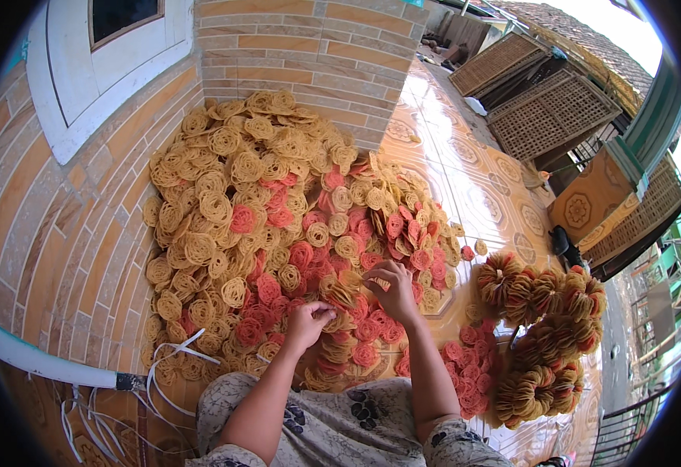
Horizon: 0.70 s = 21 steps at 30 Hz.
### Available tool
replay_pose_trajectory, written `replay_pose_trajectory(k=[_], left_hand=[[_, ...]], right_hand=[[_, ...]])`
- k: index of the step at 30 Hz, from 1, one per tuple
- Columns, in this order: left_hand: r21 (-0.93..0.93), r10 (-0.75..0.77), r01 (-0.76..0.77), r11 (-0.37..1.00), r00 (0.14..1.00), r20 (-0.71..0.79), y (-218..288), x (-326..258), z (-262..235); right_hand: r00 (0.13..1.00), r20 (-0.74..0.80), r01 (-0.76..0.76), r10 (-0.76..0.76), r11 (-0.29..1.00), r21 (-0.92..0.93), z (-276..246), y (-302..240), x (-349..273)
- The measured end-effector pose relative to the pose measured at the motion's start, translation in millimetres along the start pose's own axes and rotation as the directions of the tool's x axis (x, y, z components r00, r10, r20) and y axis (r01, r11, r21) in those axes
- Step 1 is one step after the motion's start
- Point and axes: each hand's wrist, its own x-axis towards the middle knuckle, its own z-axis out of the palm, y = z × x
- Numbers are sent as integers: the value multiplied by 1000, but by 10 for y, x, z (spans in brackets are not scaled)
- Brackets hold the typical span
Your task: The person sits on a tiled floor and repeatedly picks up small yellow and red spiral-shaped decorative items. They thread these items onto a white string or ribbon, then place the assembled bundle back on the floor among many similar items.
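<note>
A big heap of dried, lacy round crackers, tan (216,208) and pink (269,289), lies in front of me. My left hand (311,321) is closed in a pinch over the near part of the heap; what its fingertips hold is hidden. Slightly farther off and to the right, my right hand (392,289) pinches the edge of a yellowish cracker (344,286) between thumb and fingers. Below the hands a row of stacked tan and pink crackers (336,348) runs down toward my lap. A bit of white strip (262,359) shows beside my left forearm.
Bundled rings of crackers (544,342) lie on the tiled floor (465,183) to the right, beside a small pink pile (467,372). White strips (171,350) hang at the lower left. A brick-patterned wall (301,54) borders the heap. Woven racks (554,113) lean farther off.
</note>
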Motion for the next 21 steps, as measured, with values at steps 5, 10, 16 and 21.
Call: replay_pose_trajectory(k=[5,10,16,21], left_hand=[[2,-23,24,1000,996,-90,-82,32,-201],[60,28,-21,998,993,-113,-66,34,-351],[218,22,-19,976,1000,-10,13,25,-341],[254,-21,15,967,1000,20,72,-7,-272]], right_hand=[[951,91,-309,295,906,288,421,37,134],[1000,2,-3,3,969,-249,993,-1,45],[895,59,-430,442,822,373,625,342,51],[890,-10,-400,456,790,464,390,158,7]])
